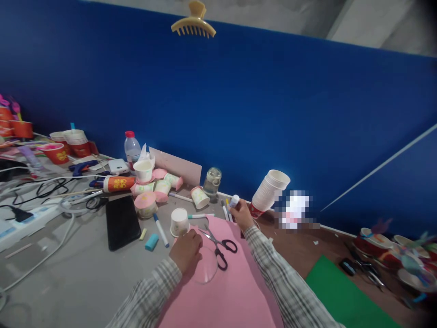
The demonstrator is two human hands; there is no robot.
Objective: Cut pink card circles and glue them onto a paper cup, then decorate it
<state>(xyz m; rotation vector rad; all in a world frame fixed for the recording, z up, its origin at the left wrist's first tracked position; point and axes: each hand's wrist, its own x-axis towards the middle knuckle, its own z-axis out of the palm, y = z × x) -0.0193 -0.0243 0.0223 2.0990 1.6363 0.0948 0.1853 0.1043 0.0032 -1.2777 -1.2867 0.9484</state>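
My right hand (243,215) is closed on a small white cylinder (234,201), which looks like a glue stick, above the far edge of a pink paper sheet (239,291). My left hand (187,249) rests at that sheet's left side, its fingers curled together; anything under them is hidden. Just beyond it stands an upside-down white paper cup (179,222), apparently touching or nearly touching the fingers. A clear round disc (206,269) lies partly beneath the left hand. Between my hands, black-handled scissors (218,246) lie on the sheet with their blades slightly apart.
Leftward lie a marker (161,230), a blue eraser-like block (152,242), a black phone (123,223) and several decorated cups (146,203). A glass jar (212,182) and a tilted cup stack (269,193) stand near the blue partition (239,105). Green paper (344,296) lies right.
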